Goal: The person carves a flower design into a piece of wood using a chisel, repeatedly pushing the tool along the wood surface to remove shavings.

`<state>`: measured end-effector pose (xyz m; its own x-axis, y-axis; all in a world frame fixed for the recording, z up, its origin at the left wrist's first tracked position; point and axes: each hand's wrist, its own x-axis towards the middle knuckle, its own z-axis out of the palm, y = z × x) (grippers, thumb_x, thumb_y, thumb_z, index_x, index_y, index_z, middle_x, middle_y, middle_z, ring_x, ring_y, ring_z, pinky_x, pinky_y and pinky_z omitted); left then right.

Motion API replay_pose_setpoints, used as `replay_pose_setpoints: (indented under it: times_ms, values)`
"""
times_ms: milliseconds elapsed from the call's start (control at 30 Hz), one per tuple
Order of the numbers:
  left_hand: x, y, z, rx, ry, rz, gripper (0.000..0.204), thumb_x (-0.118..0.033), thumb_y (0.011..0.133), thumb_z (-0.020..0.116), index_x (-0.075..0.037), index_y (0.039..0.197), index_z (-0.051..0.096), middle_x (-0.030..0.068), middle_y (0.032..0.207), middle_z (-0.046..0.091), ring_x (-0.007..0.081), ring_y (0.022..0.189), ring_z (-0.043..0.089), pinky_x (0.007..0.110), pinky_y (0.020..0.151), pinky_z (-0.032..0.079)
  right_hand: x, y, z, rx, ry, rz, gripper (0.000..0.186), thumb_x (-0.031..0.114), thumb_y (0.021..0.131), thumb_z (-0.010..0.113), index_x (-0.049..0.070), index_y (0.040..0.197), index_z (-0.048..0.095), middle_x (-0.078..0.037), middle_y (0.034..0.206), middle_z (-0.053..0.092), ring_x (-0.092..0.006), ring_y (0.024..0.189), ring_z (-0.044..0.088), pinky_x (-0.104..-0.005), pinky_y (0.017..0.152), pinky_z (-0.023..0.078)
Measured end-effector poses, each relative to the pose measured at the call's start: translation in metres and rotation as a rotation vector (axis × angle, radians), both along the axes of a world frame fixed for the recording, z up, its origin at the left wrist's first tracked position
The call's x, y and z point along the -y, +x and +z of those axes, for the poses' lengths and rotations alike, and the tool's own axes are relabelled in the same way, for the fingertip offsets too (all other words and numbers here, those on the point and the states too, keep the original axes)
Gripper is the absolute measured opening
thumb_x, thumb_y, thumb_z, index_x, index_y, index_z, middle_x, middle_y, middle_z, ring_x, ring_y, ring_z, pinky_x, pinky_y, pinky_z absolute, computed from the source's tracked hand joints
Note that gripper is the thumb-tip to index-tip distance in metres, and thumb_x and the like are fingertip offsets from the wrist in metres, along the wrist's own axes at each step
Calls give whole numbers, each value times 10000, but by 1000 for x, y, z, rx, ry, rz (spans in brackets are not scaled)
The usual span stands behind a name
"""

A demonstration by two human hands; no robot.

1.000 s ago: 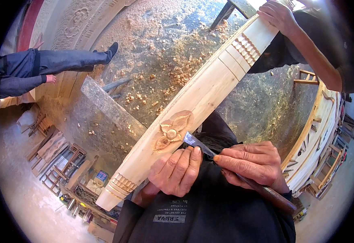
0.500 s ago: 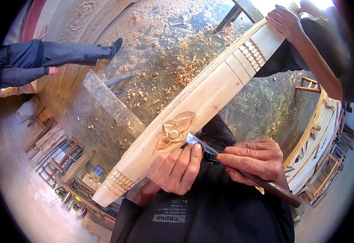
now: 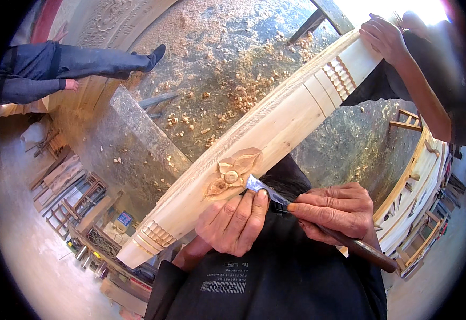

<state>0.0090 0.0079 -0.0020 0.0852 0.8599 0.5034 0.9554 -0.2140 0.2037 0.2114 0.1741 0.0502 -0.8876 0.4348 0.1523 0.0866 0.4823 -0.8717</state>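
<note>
Relief carving seems under way: left hand point(image 3: 233, 224) and right hand point(image 3: 335, 209) clamp fingers on a chisel point(image 3: 278, 199) beside the carved flower point(image 3: 231, 176) on the wooden beam point(image 3: 285, 127). The next cut likely wants steady guidance.

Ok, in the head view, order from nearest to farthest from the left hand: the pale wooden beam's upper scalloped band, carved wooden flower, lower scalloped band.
1. Carved wooden flower, above the left hand.
2. Lower scalloped band, left of that hand.
3. Upper scalloped band, up and right.
</note>
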Motion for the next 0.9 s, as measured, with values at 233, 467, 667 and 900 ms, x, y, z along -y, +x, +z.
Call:
replay_pose_setpoints:
  times_ms: [233, 467, 667, 900]
  values:
    - [-1, -1, 0, -21, -7, 12, 169, -125, 986, 812, -7, 1105, 796, 73, 932, 805, 110, 759, 740, 233, 590, 456, 6, -3, -3, -4, 33, -29, 308, -9, 825, 888, -9, 1127, 829, -149, 955, 813, -278, 843, 838, -375, 784, 708]
    - [0, -2, -3, -45, 27, -22, 155, -115, 1001, 786, -7, 1111, 804, 79, 936, 804, 112, 766, 743, 227, 591, 455, 9, -5, -2, -18, 88, -78, 240, -12, 769, 810, -18, 1006, 842, -128, 843, 792, -265, 760, 825, -363, 683, 685]
    - [2, -1, -4, -38, 38, -19, 170, -123, 998, 787, -5, 1119, 804, 75, 936, 801, 118, 784, 753, 222, 611, 471, 6, -1, 2, 20, 40, -17, 293, -11, 819, 879, -5, 1109, 837, -143, 924, 811, -271, 830, 839, -381, 769, 705]
    - [4, 0, -1, 20, 4, -29, 228, -70, 930, 846, 26, 1126, 780, 98, 905, 798, 165, 744, 758, 283, 610, 539, 7, -2, 3, 15, 51, -23, 291, -4, 826, 877, -8, 1114, 834, -144, 930, 812, -271, 822, 839, -376, 760, 705]
